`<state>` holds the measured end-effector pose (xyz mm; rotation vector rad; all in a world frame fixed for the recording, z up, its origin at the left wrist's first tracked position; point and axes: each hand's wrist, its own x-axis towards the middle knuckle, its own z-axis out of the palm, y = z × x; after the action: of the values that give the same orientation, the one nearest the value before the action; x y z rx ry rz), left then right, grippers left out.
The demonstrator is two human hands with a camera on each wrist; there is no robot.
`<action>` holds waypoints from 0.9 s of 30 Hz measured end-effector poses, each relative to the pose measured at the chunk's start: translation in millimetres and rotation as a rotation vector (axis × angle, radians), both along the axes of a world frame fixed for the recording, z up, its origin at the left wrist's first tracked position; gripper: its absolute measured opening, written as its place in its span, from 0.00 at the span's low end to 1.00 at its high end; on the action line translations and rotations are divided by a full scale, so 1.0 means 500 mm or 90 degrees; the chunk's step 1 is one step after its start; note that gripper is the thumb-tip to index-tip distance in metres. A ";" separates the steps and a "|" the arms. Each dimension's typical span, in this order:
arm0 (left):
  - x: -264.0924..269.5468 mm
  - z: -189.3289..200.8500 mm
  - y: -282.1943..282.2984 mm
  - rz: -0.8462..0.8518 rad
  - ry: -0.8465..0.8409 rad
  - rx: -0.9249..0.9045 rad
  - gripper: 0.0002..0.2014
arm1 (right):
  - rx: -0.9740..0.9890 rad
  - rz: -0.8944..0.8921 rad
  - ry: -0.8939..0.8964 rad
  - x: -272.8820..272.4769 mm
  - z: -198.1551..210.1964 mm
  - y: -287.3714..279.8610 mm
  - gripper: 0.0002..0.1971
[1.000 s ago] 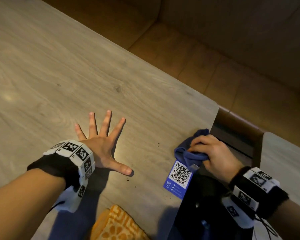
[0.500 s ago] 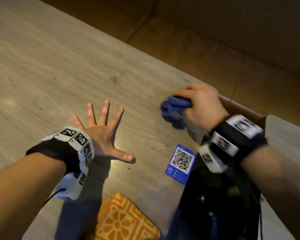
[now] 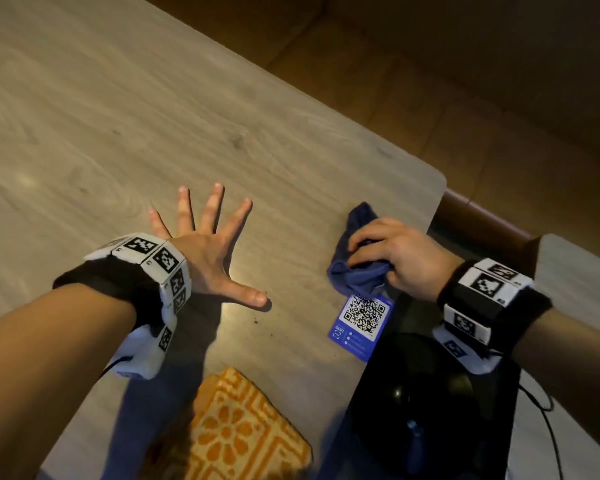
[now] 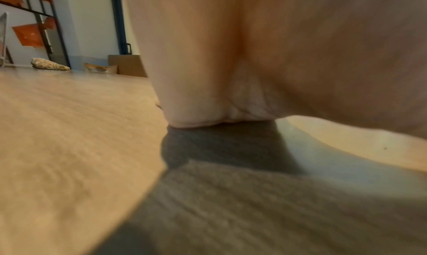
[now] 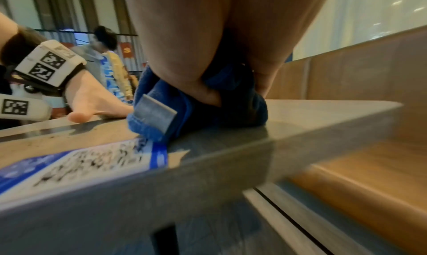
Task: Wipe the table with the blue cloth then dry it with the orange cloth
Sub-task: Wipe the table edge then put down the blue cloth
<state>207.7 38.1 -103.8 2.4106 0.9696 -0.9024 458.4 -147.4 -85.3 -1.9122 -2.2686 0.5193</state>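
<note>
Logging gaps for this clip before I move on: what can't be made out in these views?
- Orange cloth: head view, cut off by the bottom edge; absent from both wrist views.
- Blue cloth: the right hand covers much of it in both views.
- QR card: top edge under the cloth; right wrist view blurs it.
- Left hand: left wrist view shows only a blurred palm.
- Table wetness: cannot tell.

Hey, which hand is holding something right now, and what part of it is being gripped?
The right hand grips the blue cloth, bunched up on the table, fingers curled over its top. The left hand holds nothing; it lies flat, fingers spread.
</note>
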 end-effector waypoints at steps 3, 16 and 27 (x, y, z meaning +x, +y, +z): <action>-0.001 -0.003 -0.006 -0.001 -0.010 0.019 0.76 | 0.054 -0.145 -0.002 0.022 -0.003 -0.085 0.20; -0.148 0.052 -0.115 0.014 -0.129 -0.033 0.69 | 0.082 -0.541 0.038 -0.059 0.094 -0.151 0.13; -0.239 0.041 -0.220 0.070 0.011 -0.007 0.81 | -0.134 -0.290 -0.029 -0.211 0.026 -0.072 0.22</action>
<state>88.3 -71.8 -83.1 2.3197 1.0891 -0.8891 353.1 -183.3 -72.3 -2.4643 -1.7651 0.6714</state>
